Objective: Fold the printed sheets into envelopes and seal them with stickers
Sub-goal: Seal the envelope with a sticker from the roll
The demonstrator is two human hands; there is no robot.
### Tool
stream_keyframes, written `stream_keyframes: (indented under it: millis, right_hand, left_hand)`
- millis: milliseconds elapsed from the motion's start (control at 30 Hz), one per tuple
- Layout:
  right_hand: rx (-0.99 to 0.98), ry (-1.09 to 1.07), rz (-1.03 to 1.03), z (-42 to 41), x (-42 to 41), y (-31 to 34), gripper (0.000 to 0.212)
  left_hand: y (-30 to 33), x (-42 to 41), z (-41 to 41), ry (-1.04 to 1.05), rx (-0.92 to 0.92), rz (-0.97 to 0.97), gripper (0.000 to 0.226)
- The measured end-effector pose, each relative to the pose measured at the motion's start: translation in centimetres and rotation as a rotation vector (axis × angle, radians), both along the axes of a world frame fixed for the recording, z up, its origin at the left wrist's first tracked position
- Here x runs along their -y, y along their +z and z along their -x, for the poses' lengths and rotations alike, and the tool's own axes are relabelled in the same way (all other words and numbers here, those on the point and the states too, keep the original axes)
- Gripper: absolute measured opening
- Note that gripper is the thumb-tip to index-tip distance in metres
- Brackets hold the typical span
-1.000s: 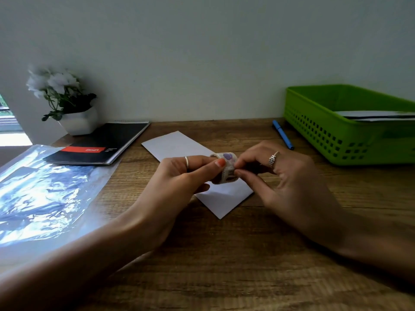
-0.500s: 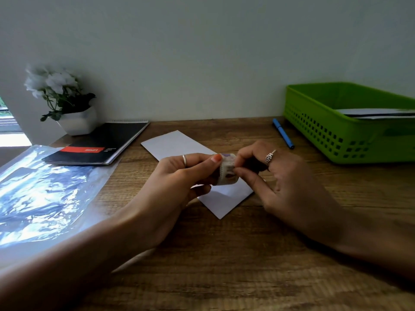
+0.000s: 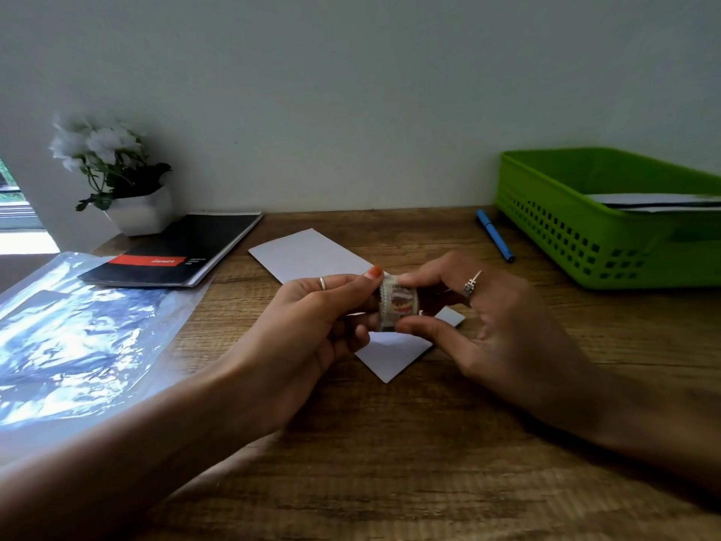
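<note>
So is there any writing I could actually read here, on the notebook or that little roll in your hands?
Nothing reads clearly.
Black notebook: pale lettering on its red band and small white lines beside it, too blurred and turned away to read.
Sticker roll, pinched between left hand and right hand: a printed picture, no legible words.
White envelope, blue pen, green basket: no visible text.

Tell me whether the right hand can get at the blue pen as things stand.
Probably yes, once freed. The blue pen lies in the open on the table, just beyond the right hand, nothing between them. But that hand is busy pinching the sticker roll with the left hand.
</note>
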State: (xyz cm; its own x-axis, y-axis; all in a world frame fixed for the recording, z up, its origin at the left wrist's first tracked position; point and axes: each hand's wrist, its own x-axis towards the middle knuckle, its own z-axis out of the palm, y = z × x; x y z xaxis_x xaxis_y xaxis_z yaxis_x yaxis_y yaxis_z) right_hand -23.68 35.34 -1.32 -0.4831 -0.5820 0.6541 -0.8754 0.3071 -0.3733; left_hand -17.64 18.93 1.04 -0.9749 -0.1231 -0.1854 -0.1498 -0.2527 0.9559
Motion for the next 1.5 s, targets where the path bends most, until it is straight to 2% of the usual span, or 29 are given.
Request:
stream_keyframes:
  millis: [300,500,633,733,933,1067,1200,1500]
  right_hand:
    - [0.027,0.014,-0.071,-0.03,-0.06,-0.02,0.042]
    - [-0.025,0.001,-0.039,0.08,-0.17,-0.01,0.04]
    - [-0.066,0.002,-0.019,0.27,-0.12,-0.05,0.027]
    - [-0.084,-0.006,-0.057,0.42,-0.22,-0.09,0.025]
    - [0.064,0.024,-0.153,0.28,-0.34,0.03,0.045]
    - [0.105,0.003,-0.14,0.26,-0.21,0.11,0.05]
    - [0.108,-0.002,-0.131,0.35,-0.25,0.14,0.052]
    - [0.167,0.005,-0.151,0.5,-0.13,0.34,0.053]
  left_hand:
    - [-0.02,0.39,0.15,0.026,0.079,-0.096,0.022]
    - [0.13,0.44,0.12,0.027,0.107,-0.122,0.022]
    - [0.19,0.3,0.12,0.03,0.126,-0.114,0.023]
    - [0.14,0.28,0.17,0.035,0.133,-0.125,0.022]
    - [0.09,0.4,0.25,0.03,0.101,-0.156,0.02]
    - [0.11,0.4,0.2,0.006,0.077,-0.153,0.02]
    - [0.16,0.56,0.08,-0.062,0.081,-0.126,0.018]
    - [0.07,0.44,-0.01,-0.142,-0.011,0.062,0.028]
